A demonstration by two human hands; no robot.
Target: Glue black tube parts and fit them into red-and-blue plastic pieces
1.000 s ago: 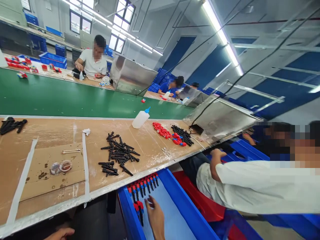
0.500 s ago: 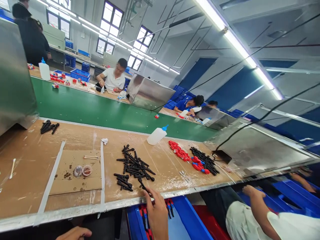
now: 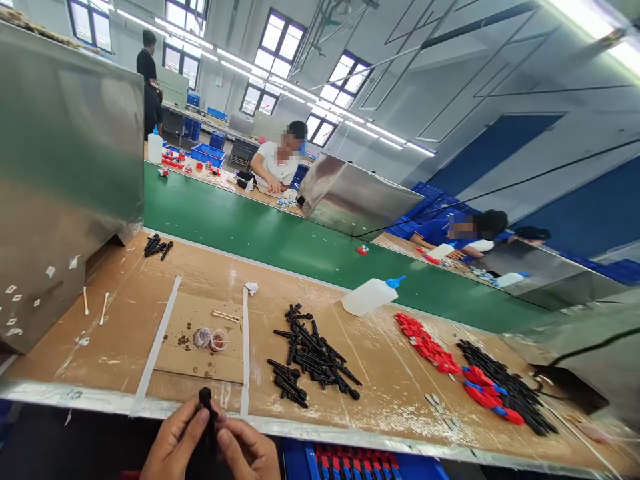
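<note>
A black stick-shaped plastic part with a wider head stands roughly upright between my hands at the table's front edge. My left hand pinches it from the left, thumb against it. My right hand grips it from the right, lower down. Just beyond them lies a cardboard sheet with brown stains, holding two small round tubs and cotton swabs. To the right of the sheet is a loose pile of similar black parts.
A white bottle with a blue cap lies tilted behind the pile. Red parts and more black parts lie to the right. A blue bin sits below the edge. Metal panels flank the table; a green belt runs behind.
My right hand has moved left from the black pile with a black part. Both hands now meet on it before the cardboard. The view has swung left.
</note>
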